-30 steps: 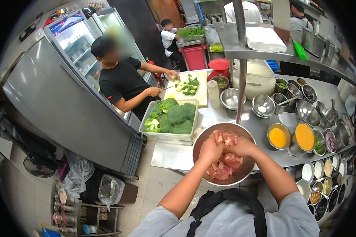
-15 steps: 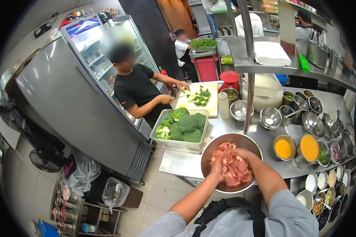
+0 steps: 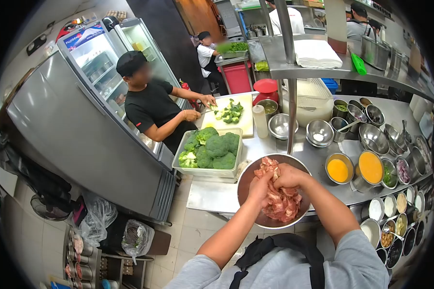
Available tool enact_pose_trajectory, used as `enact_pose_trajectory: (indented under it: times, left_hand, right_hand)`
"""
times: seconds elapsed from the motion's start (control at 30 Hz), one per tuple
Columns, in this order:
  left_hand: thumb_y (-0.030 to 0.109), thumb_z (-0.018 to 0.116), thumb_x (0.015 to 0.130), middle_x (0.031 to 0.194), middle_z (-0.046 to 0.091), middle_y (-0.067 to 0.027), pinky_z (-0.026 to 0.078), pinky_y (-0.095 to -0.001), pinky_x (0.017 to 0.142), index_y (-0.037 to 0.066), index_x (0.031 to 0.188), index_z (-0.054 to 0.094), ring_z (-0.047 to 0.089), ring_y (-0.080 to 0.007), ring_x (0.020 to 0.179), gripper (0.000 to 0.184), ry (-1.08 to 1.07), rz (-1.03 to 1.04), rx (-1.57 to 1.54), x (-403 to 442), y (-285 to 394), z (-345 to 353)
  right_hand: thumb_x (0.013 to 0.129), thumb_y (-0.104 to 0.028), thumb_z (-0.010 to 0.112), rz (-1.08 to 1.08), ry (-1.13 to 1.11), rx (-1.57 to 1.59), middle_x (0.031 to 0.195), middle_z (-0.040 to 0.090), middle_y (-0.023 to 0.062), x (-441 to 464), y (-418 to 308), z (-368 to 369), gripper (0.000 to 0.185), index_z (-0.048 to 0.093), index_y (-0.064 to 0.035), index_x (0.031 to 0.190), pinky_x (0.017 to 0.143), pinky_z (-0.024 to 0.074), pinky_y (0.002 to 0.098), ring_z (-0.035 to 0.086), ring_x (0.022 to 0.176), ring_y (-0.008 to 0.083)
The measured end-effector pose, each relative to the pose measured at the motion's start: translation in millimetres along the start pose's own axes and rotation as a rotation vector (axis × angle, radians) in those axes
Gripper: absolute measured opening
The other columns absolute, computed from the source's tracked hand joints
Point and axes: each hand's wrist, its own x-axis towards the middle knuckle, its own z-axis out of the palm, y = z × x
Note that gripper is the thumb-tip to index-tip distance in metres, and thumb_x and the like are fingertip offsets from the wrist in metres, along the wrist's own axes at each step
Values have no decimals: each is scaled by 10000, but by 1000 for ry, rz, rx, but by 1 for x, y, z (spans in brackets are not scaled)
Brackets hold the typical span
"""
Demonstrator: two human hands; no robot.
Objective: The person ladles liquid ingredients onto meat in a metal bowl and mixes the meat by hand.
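Note:
A large steel bowl [image 3: 244,185] at the counter's front edge holds a pile of raw meat [image 3: 283,204]. My left hand [image 3: 260,187] is in the bowl, its fingers wrapped round some of the meat on the pile's left side. From the right, my right hand [image 3: 290,176] reaches into the same pile, fingers curled down onto the meat. Both hands are close together near the upper middle of the bowl. The fingertips of each are partly hidden in the meat.
Left of the bowl stands a tub of broccoli [image 3: 207,169]; beyond it a co-worker [image 3: 152,103] cuts broccoli on a board [image 3: 246,115]. A metal post [image 3: 292,115] rises behind the bowl. Steel bowls [image 3: 320,131] and containers of yellow liquid [image 3: 371,166] stand to the right.
My hands spread lower round the meat half a second ago; now they are closer together and higher on the pile. The camera view has shifted slightly.

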Motion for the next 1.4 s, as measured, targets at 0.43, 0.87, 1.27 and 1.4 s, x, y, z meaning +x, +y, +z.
enact_pose_trajectory:
  times: [0.43,0.87,1.27,1.4]
  left_hand:
    - [224,573,937,1157,637,-196,478,-390,908,0,1265,506,635,-339,1041,403,93,482,868,-12,7,-5]
    - [387,614,911,996,642,-80,586,-344,737,109,1156,579,666,-189,869,372,-119,-397,252,27,-58,-61]
    - [44,721,774,1305,561,-90,436,-297,1001,-14,1408,395,561,-172,1148,715,-269,592,811,2,9,3]
    - [65,733,734,1278,582,-132,467,-320,969,-21,1385,393,592,-212,1130,740,-136,536,848,-7,10,-9]
  right_hand:
    - [790,-251,694,8,391,-274,1012,652,248,-21,-25,-4,428,579,-20,1132,827,500,468,622,923,438]
    - [963,-332,482,427,-57,1393,1136,657,153,2,111,96,393,562,-29,1201,861,557,482,675,970,299]
    - [868,-115,548,-156,235,1342,1061,652,136,-8,27,50,372,545,6,1219,837,563,402,657,953,253]
    - [733,71,646,-88,417,667,992,633,88,-2,42,24,552,515,-40,1258,712,567,327,631,901,171]
